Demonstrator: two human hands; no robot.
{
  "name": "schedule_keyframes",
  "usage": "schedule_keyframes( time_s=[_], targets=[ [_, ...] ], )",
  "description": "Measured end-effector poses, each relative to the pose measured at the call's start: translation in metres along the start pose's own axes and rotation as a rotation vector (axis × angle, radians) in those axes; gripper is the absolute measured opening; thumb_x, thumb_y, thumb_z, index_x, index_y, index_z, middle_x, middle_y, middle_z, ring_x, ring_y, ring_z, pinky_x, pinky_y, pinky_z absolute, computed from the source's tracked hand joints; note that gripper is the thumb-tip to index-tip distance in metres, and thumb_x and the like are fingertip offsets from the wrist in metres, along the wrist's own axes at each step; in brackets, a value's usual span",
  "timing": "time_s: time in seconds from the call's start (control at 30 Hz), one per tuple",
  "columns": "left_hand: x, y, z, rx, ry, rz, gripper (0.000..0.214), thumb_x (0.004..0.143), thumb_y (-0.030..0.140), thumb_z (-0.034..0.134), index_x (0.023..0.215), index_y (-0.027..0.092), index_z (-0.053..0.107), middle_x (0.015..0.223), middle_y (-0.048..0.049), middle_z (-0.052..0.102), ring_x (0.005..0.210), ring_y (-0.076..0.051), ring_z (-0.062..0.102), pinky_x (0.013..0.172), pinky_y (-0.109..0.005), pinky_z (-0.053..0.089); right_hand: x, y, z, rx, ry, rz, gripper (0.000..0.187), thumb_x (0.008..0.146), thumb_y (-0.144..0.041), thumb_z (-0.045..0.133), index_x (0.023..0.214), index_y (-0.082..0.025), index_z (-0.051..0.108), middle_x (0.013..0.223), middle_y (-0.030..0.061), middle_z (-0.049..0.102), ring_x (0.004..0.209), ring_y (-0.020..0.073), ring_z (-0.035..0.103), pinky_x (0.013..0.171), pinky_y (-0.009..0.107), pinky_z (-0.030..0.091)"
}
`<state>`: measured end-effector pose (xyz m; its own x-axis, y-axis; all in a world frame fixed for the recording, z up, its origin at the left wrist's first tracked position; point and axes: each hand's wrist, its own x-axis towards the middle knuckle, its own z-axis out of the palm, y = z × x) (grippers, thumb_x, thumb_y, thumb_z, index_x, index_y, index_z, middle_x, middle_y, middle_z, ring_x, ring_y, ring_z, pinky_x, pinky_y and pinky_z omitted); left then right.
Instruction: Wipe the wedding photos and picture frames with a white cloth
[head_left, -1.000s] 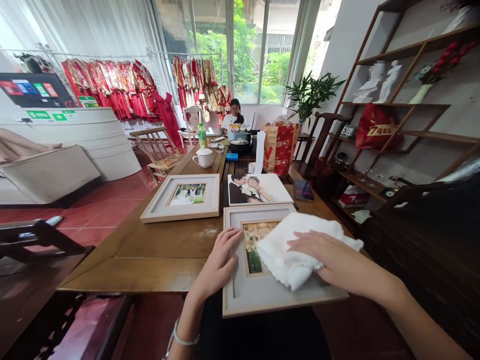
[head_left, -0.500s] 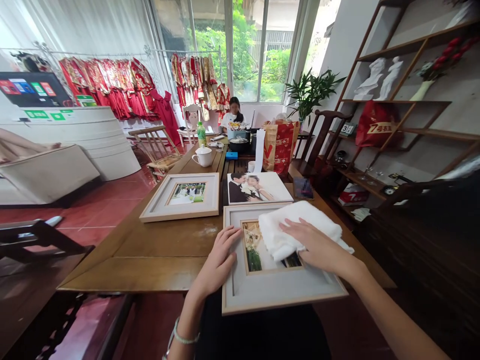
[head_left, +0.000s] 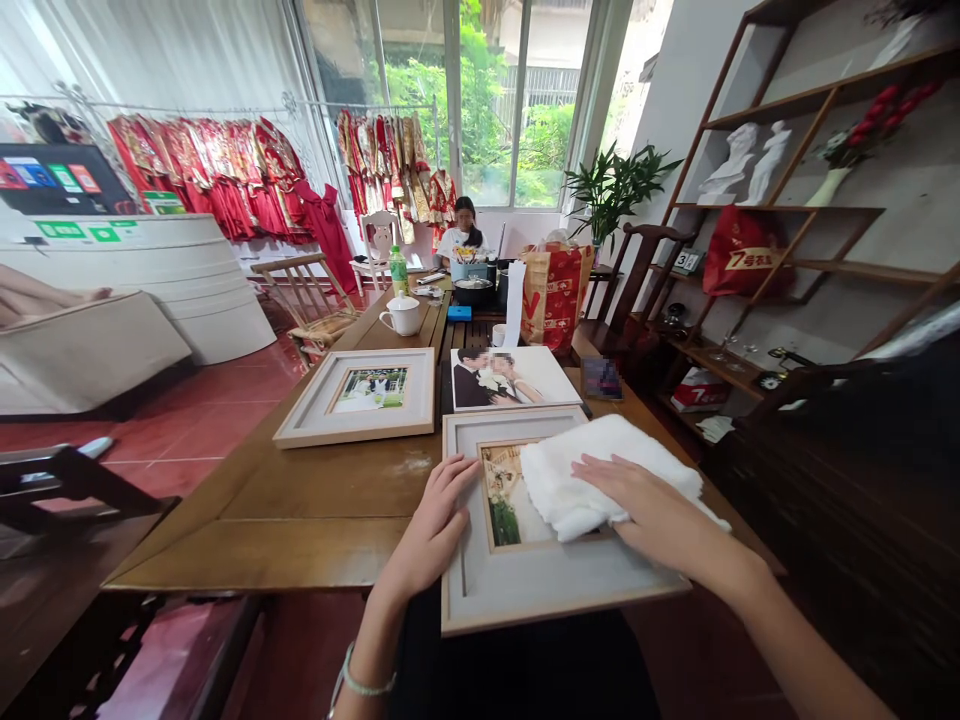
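A light wood picture frame [head_left: 562,605] with a pale mat and a photo in its centre lies at the table's near edge, jutting out over my dark-clothed lap. On its left side rests my left hand [head_left: 433,525], fingers stretched out over the rim and mat. A folded white towel [head_left: 600,460] covers the right part of the photo and the frame's upper right corner. My right hand [head_left: 660,510] lies flat on this towel, fingers extended, pressing it against the frame. Whatever is under the towel is hidden.
Another framed photo [head_left: 360,435] lies left on the wooden table [head_left: 300,530]. Beyond my frame are an unframed couple print [head_left: 517,378], a lidded white cup [head_left: 403,315], and a red paper bag [head_left: 555,290]. A person [head_left: 463,240] sits at the far end.
My right hand and the towel have slid right and slightly toward me over the frame. My left hand stays on the frame's left side. The whole view has shifted slightly.
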<state>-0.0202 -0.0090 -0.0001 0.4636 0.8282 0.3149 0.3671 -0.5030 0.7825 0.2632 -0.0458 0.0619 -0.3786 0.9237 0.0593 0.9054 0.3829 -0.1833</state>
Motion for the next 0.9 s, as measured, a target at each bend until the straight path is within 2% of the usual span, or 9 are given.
schedule_keyframes(
  time_s=[0.07, 0.13, 0.27, 0.37, 0.47, 0.53, 0.63, 0.73, 0.9],
  targets=[
    [0.000, 0.000, 0.000, 0.002, -0.002, -0.003, 0.054, 0.085, 0.011, 0.038, 0.136, 0.026, 0.044, 0.143, -0.0047, 0.041, 0.138, -0.025, 0.022, 0.115, -0.050, 0.016, 0.007, -0.007, 0.012, -0.064, 0.013, -0.023, 0.074, 0.055, 0.002, 0.039, 0.125, -0.013, 0.055, 0.135, 0.0108, 0.052, 0.129, 0.0244, 0.042, 0.108, 0.046, 0.033],
    [0.000, 0.000, 0.001, 0.008, -0.007, -0.004, 0.054, 0.085, 0.011, 0.038, 0.136, 0.026, 0.043, 0.143, -0.0046, 0.041, 0.138, -0.025, 0.022, 0.115, -0.051, 0.015, 0.003, -0.019, 0.015, -0.080, -0.011, -0.015, 0.072, 0.056, 0.002, 0.040, 0.124, -0.013, 0.055, 0.132, 0.0130, 0.055, 0.125, 0.0263, 0.047, 0.102, 0.045, 0.040],
    [0.001, 0.001, 0.002, 0.020, -0.008, -0.003, 0.054, 0.084, 0.009, 0.037, 0.136, 0.025, 0.044, 0.141, -0.0050, 0.043, 0.138, -0.024, 0.023, 0.115, -0.050, 0.015, -0.024, -0.043, 0.002, 0.031, -0.123, -0.010, 0.064, 0.060, -0.001, 0.042, 0.119, -0.021, 0.059, 0.115, 0.0084, 0.066, 0.106, 0.0269, 0.061, 0.085, 0.037, 0.050],
    [0.001, 0.001, 0.002, 0.016, -0.004, -0.011, 0.055, 0.084, 0.009, 0.036, 0.135, 0.025, 0.045, 0.142, -0.0052, 0.042, 0.138, -0.024, 0.023, 0.115, -0.050, 0.016, -0.042, -0.053, -0.010, 0.154, -0.183, -0.028, 0.057, 0.062, -0.004, 0.044, 0.112, -0.024, 0.062, 0.104, 0.0052, 0.070, 0.097, 0.0247, 0.063, 0.079, 0.031, 0.048],
    [0.001, 0.000, 0.001, 0.011, -0.012, -0.014, 0.054, 0.083, 0.008, 0.036, 0.135, 0.024, 0.044, 0.143, -0.0054, 0.041, 0.138, -0.024, 0.021, 0.116, -0.049, 0.014, -0.044, -0.054, -0.014, 0.189, -0.195, -0.004, 0.052, 0.064, -0.005, 0.044, 0.108, -0.024, 0.063, 0.097, 0.0043, 0.071, 0.090, 0.0238, 0.064, 0.076, 0.030, 0.047],
    [0.000, -0.001, 0.001, 0.009, -0.016, -0.012, 0.054, 0.083, 0.008, 0.036, 0.135, 0.023, 0.044, 0.143, -0.0054, 0.040, 0.138, -0.023, 0.020, 0.116, -0.048, 0.014, -0.037, -0.050, -0.010, 0.147, -0.157, 0.038, 0.055, 0.063, -0.003, 0.041, 0.110, -0.023, 0.062, 0.098, 0.0053, 0.071, 0.091, 0.0249, 0.064, 0.076, 0.032, 0.047],
    [-0.001, -0.001, 0.001, 0.003, -0.013, -0.004, 0.054, 0.084, 0.009, 0.037, 0.136, 0.024, 0.043, 0.143, -0.0049, 0.040, 0.138, -0.023, 0.020, 0.116, -0.048, 0.014, -0.017, -0.044, 0.002, 0.069, -0.083, 0.067, 0.061, 0.062, -0.003, 0.040, 0.118, -0.020, 0.059, 0.111, 0.0075, 0.068, 0.102, 0.0267, 0.062, 0.081, 0.035, 0.048],
    [-0.001, -0.001, 0.002, 0.003, -0.012, -0.001, 0.054, 0.084, 0.009, 0.037, 0.136, 0.024, 0.042, 0.143, -0.0050, 0.039, 0.138, -0.023, 0.020, 0.116, -0.048, 0.014, 0.006, -0.037, 0.011, -0.002, -0.023, 0.013, 0.065, 0.062, -0.002, 0.040, 0.124, -0.015, 0.055, 0.124, 0.0096, 0.061, 0.112, 0.0256, 0.057, 0.091, 0.036, 0.045],
    [-0.001, 0.000, 0.001, 0.008, -0.006, 0.004, 0.052, 0.086, 0.011, 0.038, 0.136, 0.026, 0.043, 0.143, -0.0051, 0.041, 0.138, -0.026, 0.021, 0.115, -0.051, 0.015, 0.046, -0.024, 0.017, -0.183, 0.133, -0.048, 0.067, 0.060, 0.003, 0.043, 0.126, -0.008, 0.052, 0.130, 0.0146, 0.057, 0.127, 0.0267, 0.044, 0.104, 0.041, 0.036]
  ],
)
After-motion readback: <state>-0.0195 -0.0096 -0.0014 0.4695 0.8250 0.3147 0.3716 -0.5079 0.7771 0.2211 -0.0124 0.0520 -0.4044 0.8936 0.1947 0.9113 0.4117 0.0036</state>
